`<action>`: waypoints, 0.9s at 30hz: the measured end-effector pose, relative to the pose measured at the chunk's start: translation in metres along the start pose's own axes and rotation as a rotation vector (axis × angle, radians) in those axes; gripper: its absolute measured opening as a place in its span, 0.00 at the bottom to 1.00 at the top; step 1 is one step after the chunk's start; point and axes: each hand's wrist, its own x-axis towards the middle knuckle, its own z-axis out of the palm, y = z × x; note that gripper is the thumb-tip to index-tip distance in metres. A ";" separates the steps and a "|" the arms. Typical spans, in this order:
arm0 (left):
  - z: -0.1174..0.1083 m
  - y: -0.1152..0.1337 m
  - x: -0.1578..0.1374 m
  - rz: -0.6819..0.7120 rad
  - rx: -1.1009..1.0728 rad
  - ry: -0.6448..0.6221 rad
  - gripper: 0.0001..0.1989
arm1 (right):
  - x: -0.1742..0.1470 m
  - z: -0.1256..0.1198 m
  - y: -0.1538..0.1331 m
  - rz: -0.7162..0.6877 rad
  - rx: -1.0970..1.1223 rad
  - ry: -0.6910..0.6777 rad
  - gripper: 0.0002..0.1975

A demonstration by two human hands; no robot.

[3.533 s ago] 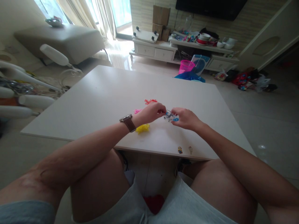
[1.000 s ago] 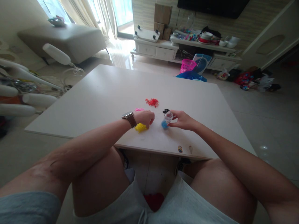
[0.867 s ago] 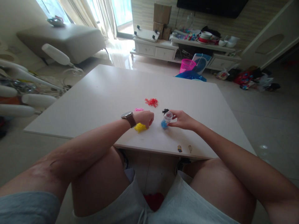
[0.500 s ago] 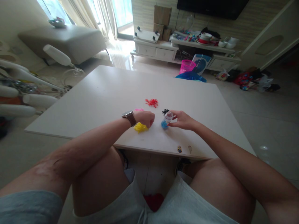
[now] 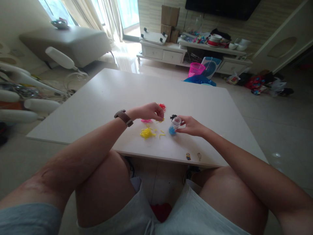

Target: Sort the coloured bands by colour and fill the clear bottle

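My left hand, with a brown-strapped watch on the wrist, is closed in a pinch on small yellow pieces above the table. A pile of yellow pieces lies below it, with a few loose ones to its right. My right hand grips a small clear jar by its side, mouth up. Small blue pieces show at the jar's lower end; whether they are inside or against it I cannot tell. Behind are pink pieces, partly hidden red pieces and black pieces.
Two small flat charms, a yellow-and-blue figure and a pale one, lie near the front edge of the white table. Past its far edge stand a blue object and a pink basket.
My left hand has lifted away from the yellow pile and moved forward, now with yellow pieces in its fingertips. Loose yellow pieces are now in sight. My right hand and the jar stay in place.
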 end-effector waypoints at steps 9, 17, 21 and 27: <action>0.043 0.017 0.021 0.089 -0.297 0.342 0.07 | 0.002 0.008 -0.001 -0.015 -0.039 0.020 0.14; 0.043 0.028 0.013 0.214 0.096 0.296 0.02 | 0.004 0.009 0.000 -0.010 -0.040 0.022 0.18; 0.034 0.031 0.008 0.276 0.281 0.267 0.04 | 0.004 0.010 -0.001 0.003 -0.037 0.030 0.16; 0.033 0.034 0.005 0.309 0.383 0.224 0.08 | 0.004 0.011 0.001 -0.003 -0.036 0.030 0.14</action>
